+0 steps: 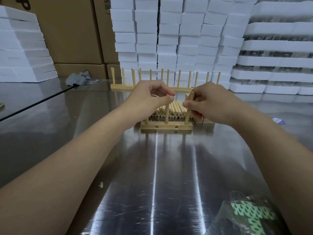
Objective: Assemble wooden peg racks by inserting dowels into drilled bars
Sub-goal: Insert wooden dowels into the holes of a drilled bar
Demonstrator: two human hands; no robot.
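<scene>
Pale rectangular wooden bar (166, 127), two round holes in its front face, lying on a scratched, reflective steel table (152, 175). The left hand (152, 97) pinches the top of a smooth cylindrical dowel (167, 112) standing upright in the bar. The right hand (211, 106) pinches a second upright dowel (188, 114) at the bar's right end. Loose dowels (176, 110) lie piled just behind. A clear plastic bag (250, 216) holds green-and-white patterned material.
</scene>
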